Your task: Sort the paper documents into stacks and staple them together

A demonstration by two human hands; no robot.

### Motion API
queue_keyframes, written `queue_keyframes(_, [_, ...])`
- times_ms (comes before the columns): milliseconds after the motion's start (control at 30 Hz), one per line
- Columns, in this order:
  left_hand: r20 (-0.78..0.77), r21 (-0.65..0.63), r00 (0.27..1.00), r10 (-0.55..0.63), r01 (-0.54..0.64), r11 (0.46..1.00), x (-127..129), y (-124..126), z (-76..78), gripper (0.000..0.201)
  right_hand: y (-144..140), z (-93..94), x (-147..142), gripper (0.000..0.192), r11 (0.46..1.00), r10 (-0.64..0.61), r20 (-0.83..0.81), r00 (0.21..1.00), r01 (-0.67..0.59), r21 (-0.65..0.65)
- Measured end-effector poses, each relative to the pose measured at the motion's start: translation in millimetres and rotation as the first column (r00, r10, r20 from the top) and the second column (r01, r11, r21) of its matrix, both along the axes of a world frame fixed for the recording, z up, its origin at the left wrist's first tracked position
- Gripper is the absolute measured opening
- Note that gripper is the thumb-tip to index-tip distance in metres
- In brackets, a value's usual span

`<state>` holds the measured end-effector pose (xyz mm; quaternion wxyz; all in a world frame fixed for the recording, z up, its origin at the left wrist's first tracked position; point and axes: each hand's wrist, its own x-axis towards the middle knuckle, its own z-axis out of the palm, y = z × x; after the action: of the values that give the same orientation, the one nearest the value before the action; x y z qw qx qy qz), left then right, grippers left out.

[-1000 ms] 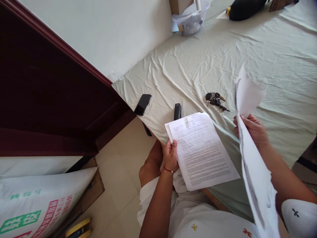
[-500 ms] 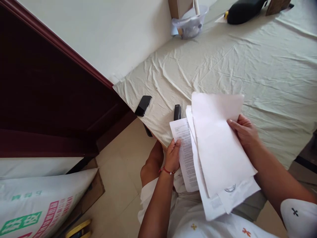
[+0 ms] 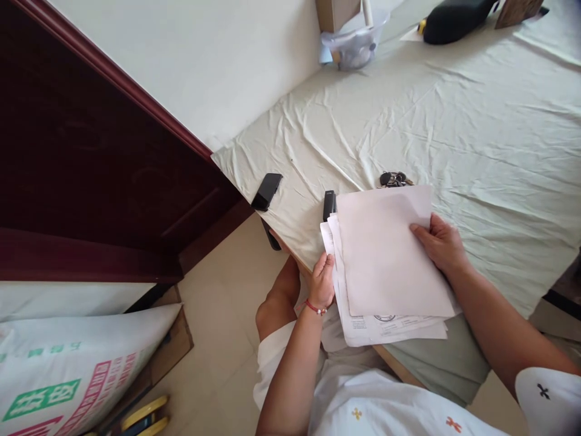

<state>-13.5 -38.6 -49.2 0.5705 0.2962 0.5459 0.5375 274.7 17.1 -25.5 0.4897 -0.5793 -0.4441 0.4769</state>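
Observation:
A loose stack of paper sheets (image 3: pixel 385 254) is held between my two hands over the table's front edge. Its top sheet is blank; printed sheets with a round stamp stick out below and at the left. My left hand (image 3: pixel 323 281), with a red string bracelet, is closed on the left edge of the sheets. On the right edge, my right hand (image 3: pixel 442 242) grips the stack, thumb on top. Just beyond the papers lies a black stapler (image 3: pixel 329 204), partly covered by them. A bunch of keys (image 3: pixel 394 179) rests behind the top edge.
A black phone (image 3: pixel 267 191) lies near the table's left edge. Farther back are a clear plastic basket (image 3: pixel 356 48), a cardboard box (image 3: pixel 336 13) and a black case (image 3: pixel 456 23). A wrinkled pale cloth (image 3: pixel 508 139) covers the table. A white sack (image 3: pixel 86 363) sits at lower left.
The sheets have come closer together, the printed left sheet sliding mostly under the others. The stack has dropped and turned flatter, and the keys behind it now show.

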Motion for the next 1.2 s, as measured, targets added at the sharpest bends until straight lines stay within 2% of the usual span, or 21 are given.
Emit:
queue_keyframes(200, [-0.066, 0.06, 0.996, -0.066, 0.07, 0.996, -1, 0, -1.7, 0.053, -2, -2.8, -3, 0.029, 1.0, 0.013, 0.093, 0.996, -0.015, 0.018])
queue_keyframes(433, [-0.083, 0.119, 0.986, -0.143, 0.152, 0.981, 1, -2, 4.1, 0.046, -3, -2.8, -8, 0.026, 0.998, 0.066, 0.0, 0.998, -0.066, 0.015])
queue_keyframes(667, [-0.092, 0.083, 0.991, -0.102, 0.11, 0.99, -2, -4, 0.9, 0.046, -4, 0.5, -9, 0.027, 0.998, 0.063, 0.047, 0.997, -0.064, 0.017])
queue_keyframes(833, [-0.1, 0.058, 0.993, -0.066, 0.072, 0.996, -4, -5, -3.0, 0.047, -3, 0.5, -6, 0.025, 0.997, 0.049, 0.19, 0.981, -0.06, 0.048])
queue_keyframes(1033, [-0.055, 0.059, 0.998, -0.025, 0.028, 0.998, -4, -6, -4.4, 0.046, -3, 4.5, 1, 0.045, 0.993, -0.016, 0.446, 0.895, -0.037, 0.11])
queue_keyframes(1200, [-0.019, 0.062, 1.0, -0.022, 0.023, 0.998, -2, -5, -0.7, 0.045, -3, 12.3, 7, 0.05, 0.991, -0.053, 0.485, 0.873, -0.012, 0.13])
